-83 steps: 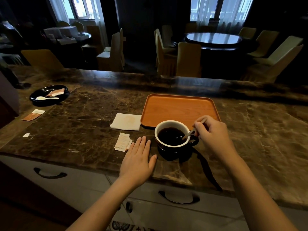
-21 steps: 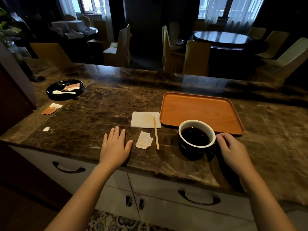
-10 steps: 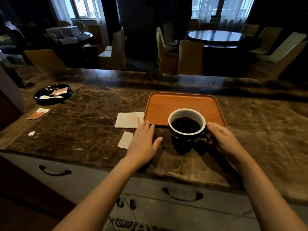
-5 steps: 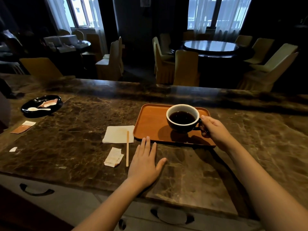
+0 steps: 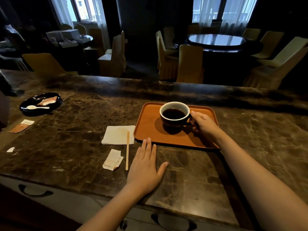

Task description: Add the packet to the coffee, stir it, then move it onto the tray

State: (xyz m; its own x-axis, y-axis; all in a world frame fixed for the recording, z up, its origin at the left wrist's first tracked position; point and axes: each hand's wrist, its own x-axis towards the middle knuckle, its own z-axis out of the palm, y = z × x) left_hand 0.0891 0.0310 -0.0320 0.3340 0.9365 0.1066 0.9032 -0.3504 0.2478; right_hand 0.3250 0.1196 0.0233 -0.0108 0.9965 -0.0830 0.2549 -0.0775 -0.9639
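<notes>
Head view: cup (image 5: 174,117) mid-tray (image 5: 150,130), margins all round.

Black dish (image 5: 55,104) holding white spoon (image 5: 35,107), white napkin (image 5: 116,135) on marble counter (image 5: 75,130), covered chairs (image 5: 190,64) behind

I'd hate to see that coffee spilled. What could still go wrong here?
The cup is quite full and the right hand holds it only by the handle, just above the tray; a tilt or hard landing could slop coffee. Pulling the fingers out carelessly might tug the cup over. The left hand lies near the stirrer and could knock it off the counter.
</notes>
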